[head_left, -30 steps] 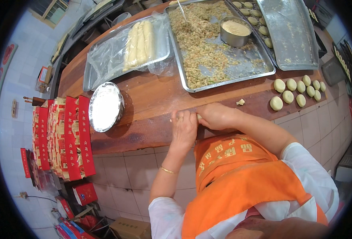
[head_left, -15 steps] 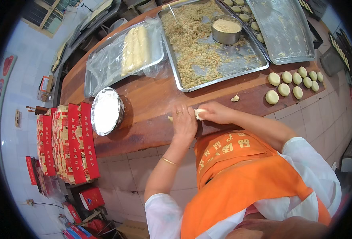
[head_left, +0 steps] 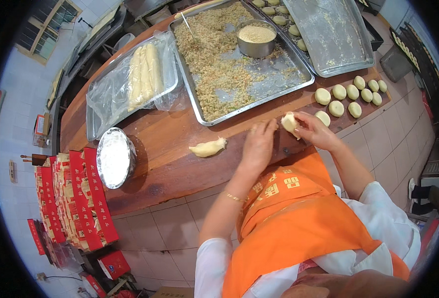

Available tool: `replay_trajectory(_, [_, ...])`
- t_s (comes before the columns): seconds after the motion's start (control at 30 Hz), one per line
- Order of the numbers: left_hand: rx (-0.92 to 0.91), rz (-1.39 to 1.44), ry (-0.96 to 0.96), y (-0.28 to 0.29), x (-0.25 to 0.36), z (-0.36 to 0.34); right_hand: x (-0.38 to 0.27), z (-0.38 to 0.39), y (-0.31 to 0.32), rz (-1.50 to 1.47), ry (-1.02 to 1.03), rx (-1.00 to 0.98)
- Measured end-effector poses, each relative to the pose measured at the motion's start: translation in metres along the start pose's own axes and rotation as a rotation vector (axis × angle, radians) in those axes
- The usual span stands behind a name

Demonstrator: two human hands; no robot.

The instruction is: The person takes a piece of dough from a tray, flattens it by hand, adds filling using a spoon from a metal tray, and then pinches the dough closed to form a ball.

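Note:
My right hand pinches a pale dough piece above the table's front part. Just left of it, my left hand has its fingers bent and close together, slightly blurred; whatever they hold, if anything, is hidden. A longer torn dough strip lies on the wooden table, left of both hands. Farther left stands a metal bowl of white powder. Several round flattened dough pieces sit at the right end of the table.
At the back are a tray of crumbly filling with a round container, a tray of plastic-covered dough rolls and a stacked metal tray. Red packaging is stacked at left. Another person's legs show at far right.
The dough that was between my hands is parted: a strip now lies on the table, while my right hand has lifted a piece up and rightward. My left hand has moved right too.

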State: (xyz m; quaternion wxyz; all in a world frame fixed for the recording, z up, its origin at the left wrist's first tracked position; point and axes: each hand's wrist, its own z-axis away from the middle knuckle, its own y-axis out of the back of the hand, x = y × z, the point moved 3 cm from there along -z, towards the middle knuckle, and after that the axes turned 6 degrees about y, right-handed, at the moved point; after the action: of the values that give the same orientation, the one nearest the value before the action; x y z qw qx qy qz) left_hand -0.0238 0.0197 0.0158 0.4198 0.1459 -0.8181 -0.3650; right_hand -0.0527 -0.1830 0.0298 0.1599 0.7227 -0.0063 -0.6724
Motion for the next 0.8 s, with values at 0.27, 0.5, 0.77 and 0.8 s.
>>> replay_trajectory(0.27, [0.149, 0.037, 0.286, 0.037, -0.016, 0.029, -0.025, -0.013, -0.041, -0.282, -0.073, -0.167])
replay_trajectory(0.5, [0.353, 0.155, 0.378, 0.069, 0.01, 0.068, -0.008, -0.027, -0.082, 0.473, 0.32, -0.138])
replay_trajectory(0.77, [0.132, -0.28, -0.04, 0.03, 0.011, 0.069, -0.002, -0.022, -0.07, 0.443, 0.395, 0.045])
replay_trajectory(0.8, [0.069, -0.231, -0.006, 0.033, 0.009, 0.067, -0.003, -0.019, -0.063, 0.406, 0.394, 0.093])
